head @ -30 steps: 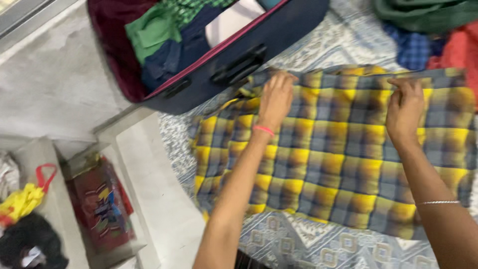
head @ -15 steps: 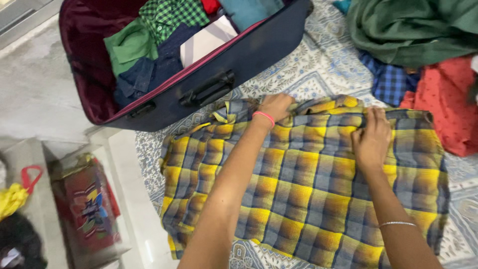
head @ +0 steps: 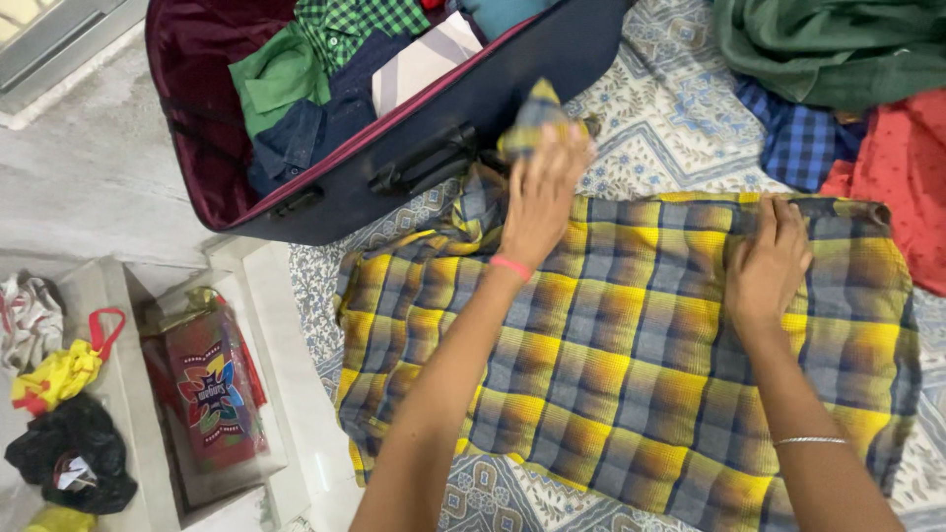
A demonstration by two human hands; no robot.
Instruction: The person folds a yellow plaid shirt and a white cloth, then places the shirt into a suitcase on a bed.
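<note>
A yellow and grey checked shirt (head: 631, 365) lies spread flat on a patterned bedsheet (head: 670, 89). My left hand (head: 542, 192) grips a part of the shirt at its top left, probably a sleeve or the collar, and holds it lifted above the rest, close to the suitcase's handle. My right hand (head: 769, 261) presses flat on the shirt near its upper edge, fingers together, and pins the cloth down. A pink band circles my left wrist and a thin silver bangle my right.
An open dark blue suitcase (head: 512, 89) with a maroon lining holds folded clothes at the top left. Green, blue checked and red garments (head: 838, 99) are heaped at the top right. At the left, shelves (head: 108, 325) hold a colourful bag and other bags.
My left hand has lifted a part of the shirt up from its top edge toward the suitcase. My right hand stays on the shirt and has flattened against it.
</note>
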